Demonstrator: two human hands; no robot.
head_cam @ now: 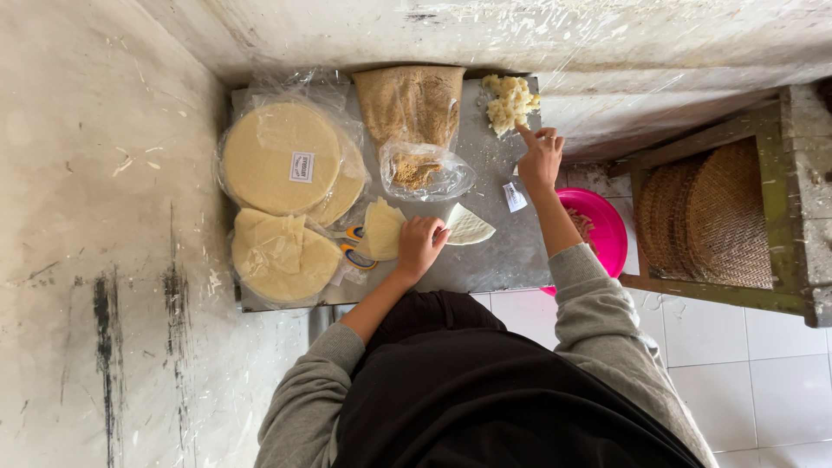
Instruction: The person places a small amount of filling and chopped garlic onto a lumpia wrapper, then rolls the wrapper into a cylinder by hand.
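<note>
Filling [510, 101], a pale crumbly heap at upper centre of the metal table [498, 251], is touched by the right hand [539, 156], forefinger out, holding nothing. Left hand [419, 245] presses loosely on a cut wrapper wedge [468, 225] at centre, fingers curled, not clamped. Pinching a small portion cleanly would probably serve best.

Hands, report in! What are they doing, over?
Left hand resting on wrapper pieces. Right hand reaching into crumbly filling. Nothing blocking, over.
</note>
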